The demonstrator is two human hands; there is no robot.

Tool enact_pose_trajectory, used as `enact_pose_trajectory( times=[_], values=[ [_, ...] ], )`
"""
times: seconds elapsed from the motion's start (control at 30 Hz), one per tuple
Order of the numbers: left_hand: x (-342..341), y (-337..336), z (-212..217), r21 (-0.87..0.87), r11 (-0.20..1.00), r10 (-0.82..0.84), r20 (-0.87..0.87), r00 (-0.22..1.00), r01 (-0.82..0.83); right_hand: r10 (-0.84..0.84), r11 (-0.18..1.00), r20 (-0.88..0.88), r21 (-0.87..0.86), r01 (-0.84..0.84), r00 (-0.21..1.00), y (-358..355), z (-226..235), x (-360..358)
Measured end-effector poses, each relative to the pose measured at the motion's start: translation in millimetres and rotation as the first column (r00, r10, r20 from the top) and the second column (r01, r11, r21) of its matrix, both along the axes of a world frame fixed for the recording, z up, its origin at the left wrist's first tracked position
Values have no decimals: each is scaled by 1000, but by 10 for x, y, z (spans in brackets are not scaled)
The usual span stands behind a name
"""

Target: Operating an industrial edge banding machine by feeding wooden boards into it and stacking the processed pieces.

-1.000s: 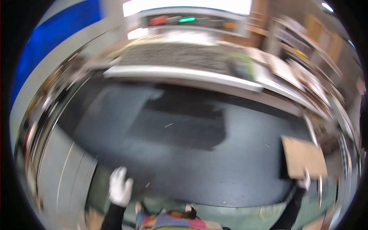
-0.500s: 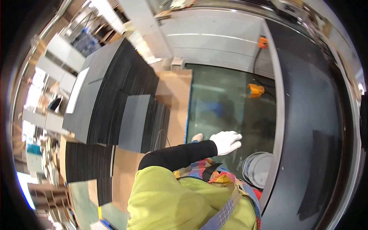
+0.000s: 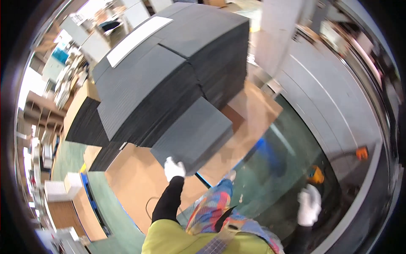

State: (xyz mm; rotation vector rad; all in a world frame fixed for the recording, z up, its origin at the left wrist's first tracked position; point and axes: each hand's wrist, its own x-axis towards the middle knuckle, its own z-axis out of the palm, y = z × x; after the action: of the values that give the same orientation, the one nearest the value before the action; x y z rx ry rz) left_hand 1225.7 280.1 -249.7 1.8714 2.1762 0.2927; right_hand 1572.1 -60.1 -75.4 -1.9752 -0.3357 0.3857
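Observation:
My left hand point(image 3: 174, 169), in a white glove, is at the near left edge of a small stack of dark grey sheets point(image 3: 196, 131). Its fingers point up toward the stack and look slightly apart; whether they press on the sheets is hard to see. This stack leans against or stands beside a much larger block of dark grey sheets point(image 3: 156, 76), with a white sheet point(image 3: 137, 40) on top. My right hand point(image 3: 309, 205), also white-gloved and somewhat blurred, hangs over the green floor at the right, fingers extended, nothing visible in it.
Brown board point(image 3: 148, 180) lies under the stacks. An orange-yellow foot pedal-like object point(image 3: 315, 174) rests on the green floor point(image 3: 270, 186). A dark machine edge point(image 3: 359, 199) runs along the right, with a grey panel point(image 3: 330, 97) behind. A lower dark stack point(image 3: 86, 122) stands left.
My view has swung left toward the stacks. My left hand has gone from over the floor to the small stack's edge, and my right hand has come into view.

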Motion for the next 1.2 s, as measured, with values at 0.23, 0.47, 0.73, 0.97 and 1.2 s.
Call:
enact_pose_trajectory(
  times=[0.23, 0.47, 0.73, 0.97, 1.2],
  values=[
    [-881, 483, -688, -431, 827, 401, 5, 916, -360, 802, 520, 16, -512, -684, 598, 3665, -1963, 92],
    [-916, 341, -907, -346, 825, 479, 9, 878, -447, 820, 462, 128, -726, -510, 558, 4067, -2455, -461],
    [-1495, 85, -608, -523, 748, 407, -126, 905, -409, 671, 239, -498, -556, -796, 549, 3184, -1857, -452],
    [-1673, 738, 600, -591, 807, -97, -140, 985, -5, 914, 385, -247, 281, -879, 321, 3733, -1407, 35],
    [-1578, 1571, 913, -914, 376, 319, -23, 947, -149, 988, 91, 116, 72, -993, 99, 4767, -1769, -124]
  ],
)
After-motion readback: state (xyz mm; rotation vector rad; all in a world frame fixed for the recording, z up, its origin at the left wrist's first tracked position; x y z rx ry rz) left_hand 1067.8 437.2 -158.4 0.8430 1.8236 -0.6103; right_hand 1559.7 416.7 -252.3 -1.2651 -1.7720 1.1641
